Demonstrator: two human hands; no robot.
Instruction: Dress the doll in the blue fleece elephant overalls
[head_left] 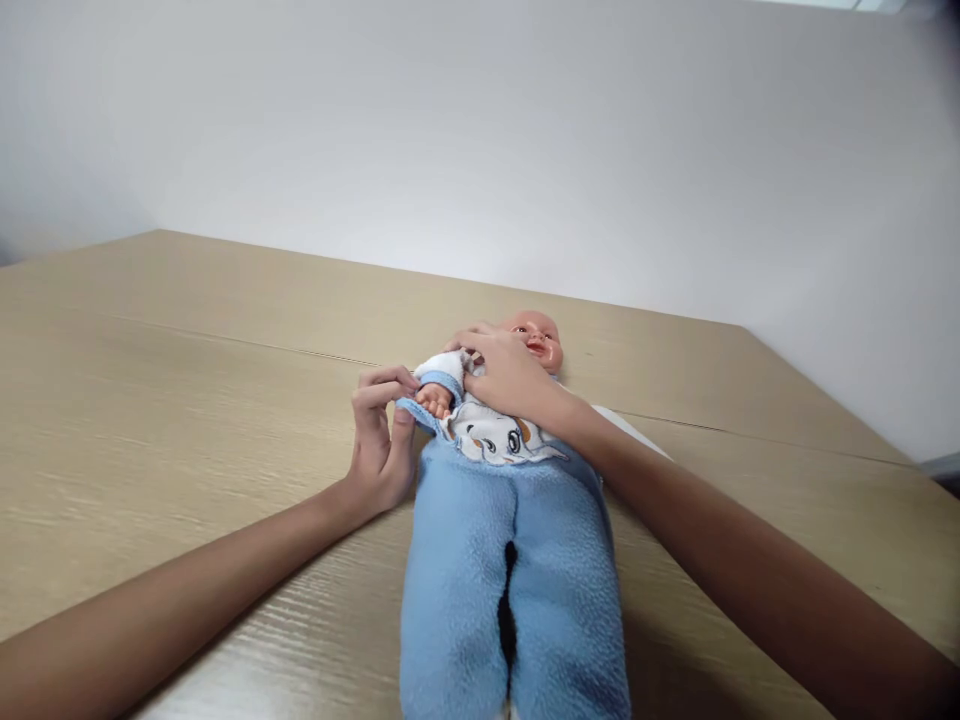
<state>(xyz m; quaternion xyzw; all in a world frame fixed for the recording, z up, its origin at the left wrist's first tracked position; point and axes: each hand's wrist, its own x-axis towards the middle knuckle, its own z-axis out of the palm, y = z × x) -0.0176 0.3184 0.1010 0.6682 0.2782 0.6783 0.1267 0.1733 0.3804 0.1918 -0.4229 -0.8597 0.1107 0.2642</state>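
A baby doll (538, 335) lies on its back on the wooden table, its head away from me. It wears a blue fleece romper (465, 540) with a white front panel (499, 436) printed with an animal face. My left hand (384, 425) pinches blue fabric beside the doll's small hand (435, 398), which pokes out of a white sleeve (444, 366) with a blue cuff. Over the doll's shoulder and upper chest, my right hand (501, 368) is curled on the white sleeve; its fingertips are partly hidden. The doll's other hand is hidden.
The light wooden table (225, 400) has a seam running across it. White fabric (634, 430) shows beyond my right forearm, partly covered by it. A plain pale wall (450, 140) rises behind the table's far edge.
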